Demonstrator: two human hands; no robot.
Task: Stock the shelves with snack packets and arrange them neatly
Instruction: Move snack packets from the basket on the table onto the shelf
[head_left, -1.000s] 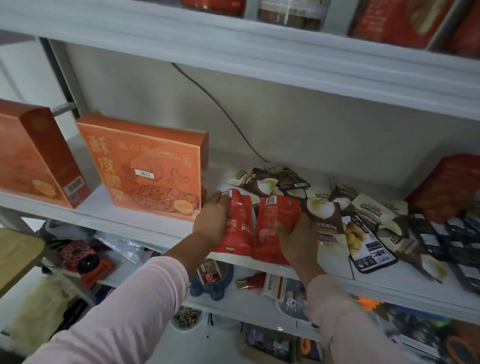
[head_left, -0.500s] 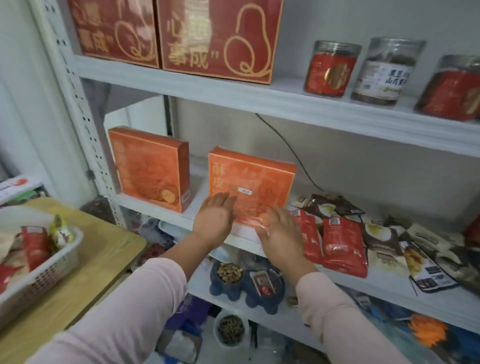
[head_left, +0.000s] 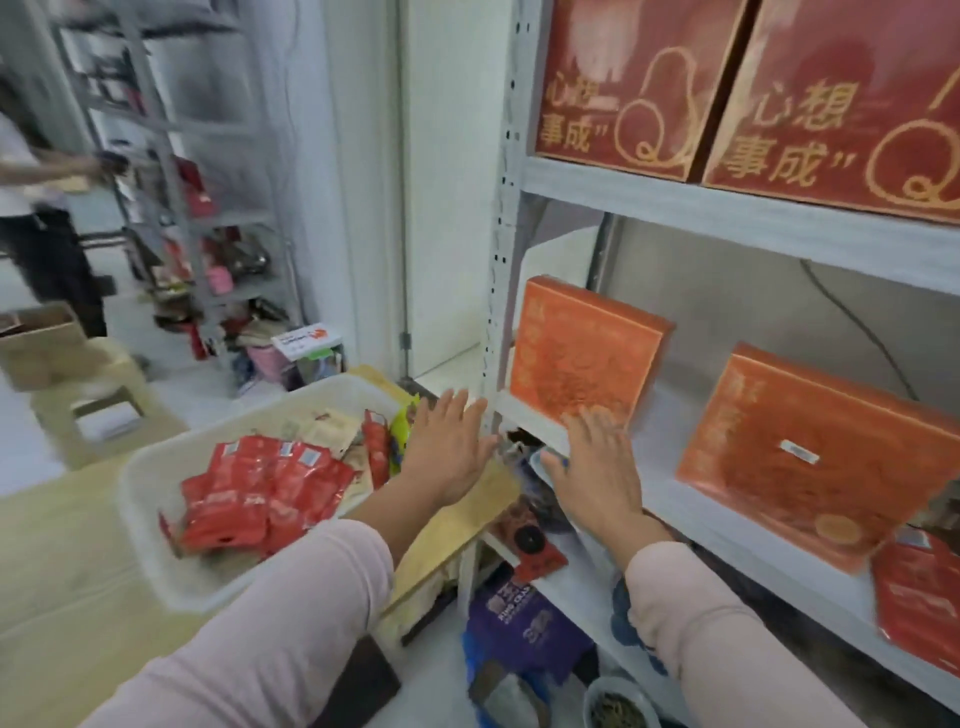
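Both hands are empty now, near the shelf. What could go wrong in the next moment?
1. The right hand is just in front of the upright orange box, which stands at the corner of the shelf; a brush could tip it.
2. The red packet lies at the front edge of the shelf and may slide off.

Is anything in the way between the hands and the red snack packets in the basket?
Nothing covers the red snack packets in the white plastic basket. Only a few upright packets stand between them and the open left hand.
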